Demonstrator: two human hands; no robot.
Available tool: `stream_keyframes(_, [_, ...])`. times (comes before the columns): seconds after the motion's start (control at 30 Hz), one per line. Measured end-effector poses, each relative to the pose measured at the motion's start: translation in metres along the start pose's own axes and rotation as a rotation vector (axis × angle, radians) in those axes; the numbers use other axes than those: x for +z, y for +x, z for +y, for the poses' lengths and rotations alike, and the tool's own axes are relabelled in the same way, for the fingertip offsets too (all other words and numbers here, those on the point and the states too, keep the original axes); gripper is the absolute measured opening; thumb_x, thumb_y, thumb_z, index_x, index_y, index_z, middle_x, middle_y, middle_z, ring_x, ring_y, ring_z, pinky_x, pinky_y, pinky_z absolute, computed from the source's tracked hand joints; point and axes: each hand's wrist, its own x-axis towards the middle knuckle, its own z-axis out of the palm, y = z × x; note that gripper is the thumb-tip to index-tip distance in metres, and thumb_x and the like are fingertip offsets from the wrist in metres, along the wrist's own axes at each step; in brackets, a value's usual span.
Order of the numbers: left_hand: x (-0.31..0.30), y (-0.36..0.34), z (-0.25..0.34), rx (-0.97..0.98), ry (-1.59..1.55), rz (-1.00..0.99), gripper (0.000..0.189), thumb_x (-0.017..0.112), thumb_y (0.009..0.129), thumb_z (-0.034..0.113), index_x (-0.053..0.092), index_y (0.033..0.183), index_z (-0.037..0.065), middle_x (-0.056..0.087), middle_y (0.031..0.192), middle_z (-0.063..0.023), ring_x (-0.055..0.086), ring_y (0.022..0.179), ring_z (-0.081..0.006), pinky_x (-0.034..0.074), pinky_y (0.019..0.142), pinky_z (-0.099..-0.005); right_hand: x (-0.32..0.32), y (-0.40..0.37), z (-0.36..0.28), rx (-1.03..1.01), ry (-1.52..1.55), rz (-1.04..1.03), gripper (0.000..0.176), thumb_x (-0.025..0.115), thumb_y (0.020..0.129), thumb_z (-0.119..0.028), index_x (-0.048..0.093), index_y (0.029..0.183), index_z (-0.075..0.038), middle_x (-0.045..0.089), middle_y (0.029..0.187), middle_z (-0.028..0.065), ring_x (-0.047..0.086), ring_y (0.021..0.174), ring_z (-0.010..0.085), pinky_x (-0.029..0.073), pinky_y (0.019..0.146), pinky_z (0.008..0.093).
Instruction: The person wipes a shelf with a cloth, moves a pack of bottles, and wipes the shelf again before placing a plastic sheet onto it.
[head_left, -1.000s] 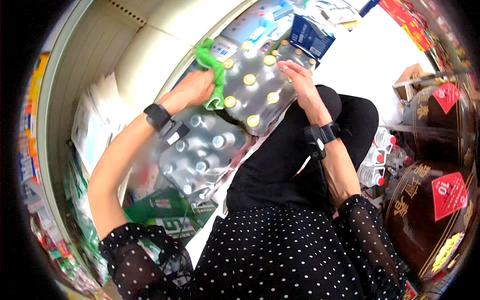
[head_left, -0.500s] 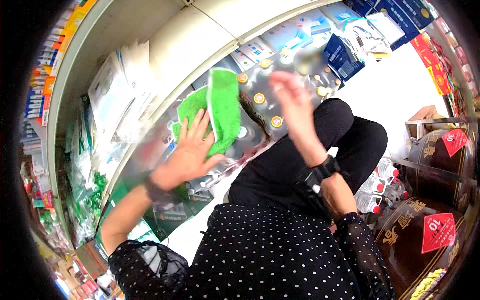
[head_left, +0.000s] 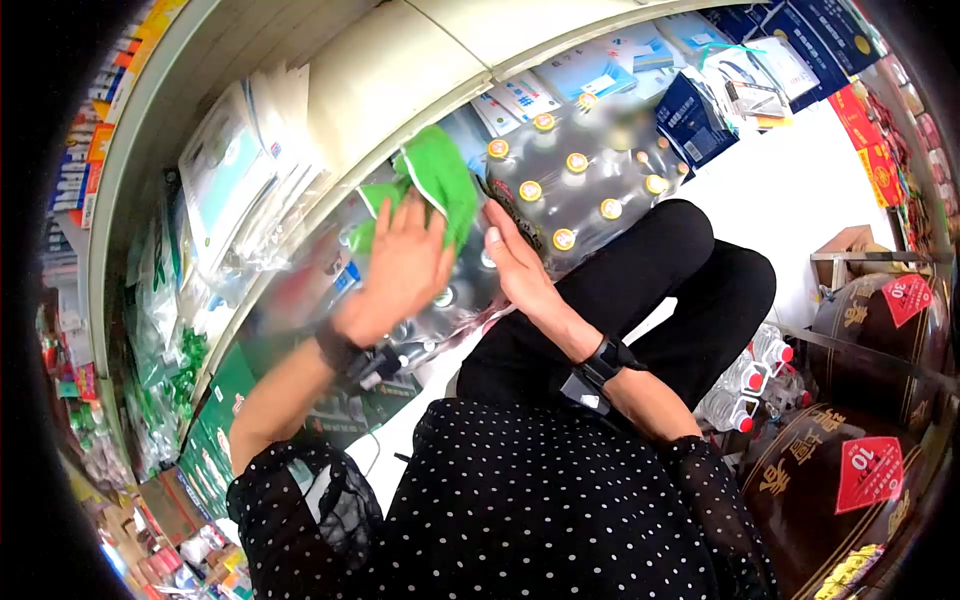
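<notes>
My left hand presses a green cloth flat against a shrink-wrapped pack of bottles lying below a shelf edge. Its fingers are spread over the cloth. My right hand rests with open fingers on the side of a second wrapped pack with gold caps, right beside the left hand. Both wrists wear black bands. My black trousers and dotted top fill the lower middle.
A cream shelf edge runs overhead, with plastic packets to its left. Blue boxes lie at the far right of the packs. Dark brown jars with red labels and water bottles stand at right. Green cartons sit lower left.
My left hand slid the green cloth from the gold-capped pack down onto the nearer pack. My right hand came off the gold caps and dropped to the pack's near side.
</notes>
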Motion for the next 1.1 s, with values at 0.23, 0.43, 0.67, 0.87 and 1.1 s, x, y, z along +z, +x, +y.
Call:
stream_keyframes(0.23, [-0.006,-0.088,0.011,0.240,-0.150,-0.058,0.053,0.067,0.076,0.023,0.054,0.121,-0.001,0.038,0.141,-0.0291,0.032,0.137,-0.0405,0.021,0.112,-0.0537,-0.002,0.002,-0.052,0.069,0.087,0.053,0.059,0.031,0.104,-0.042,0.031,0.145,0.000,0.045,0.141,0.0199,0.042,0.132,0.0289,0.032,0.109,0.0343])
stream_keyframes(0.43, [0.007,-0.126,-0.007,-0.071,-0.420,0.103,0.052,0.058,0.082,0.007,0.044,0.129,-0.011,0.024,0.148,-0.0328,0.026,0.137,-0.0476,0.024,0.112,-0.0517,0.011,0.012,-0.032,-0.082,-0.245,0.034,0.058,0.048,0.098,-0.028,0.030,0.144,0.003,0.039,0.144,0.0257,0.040,0.133,0.0368,0.031,0.110,0.0378])
stream_keyframes(0.67, [0.033,-0.054,-0.046,-0.242,-0.312,0.280,0.044,0.051,0.092,0.018,0.047,0.125,-0.010,0.037,0.136,-0.0336,0.038,0.126,-0.0463,0.033,0.104,-0.0470,0.006,0.006,-0.028,-0.241,-0.445,-0.024,0.062,0.055,0.091,-0.011,0.027,0.145,0.003,0.037,0.145,0.0270,0.036,0.135,0.0385,0.030,0.111,0.0390])
stream_keyframes(0.87, [0.024,-0.009,-0.112,-0.587,-0.889,-0.011,0.038,0.047,0.097,0.029,0.061,0.105,-0.005,0.065,0.092,-0.0147,0.061,0.080,-0.0275,0.047,0.075,-0.0385,0.007,0.006,-0.024,-0.234,-0.441,-0.002,0.062,0.055,0.091,-0.011,0.028,0.146,0.000,0.037,0.146,0.0253,0.037,0.136,0.0367,0.030,0.110,0.0382])
stream_keyframes(1.1, [0.083,-0.052,-0.081,-0.925,-1.470,0.533,0.043,0.040,0.101,0.034,0.056,0.121,0.000,0.062,0.102,-0.0069,0.058,0.087,-0.0141,0.046,0.077,-0.0285,0.009,0.007,-0.028,-0.224,-0.402,0.015,0.060,0.054,0.090,-0.009,0.029,0.143,0.004,0.038,0.143,0.0276,0.037,0.134,0.0401,0.030,0.111,0.0402])
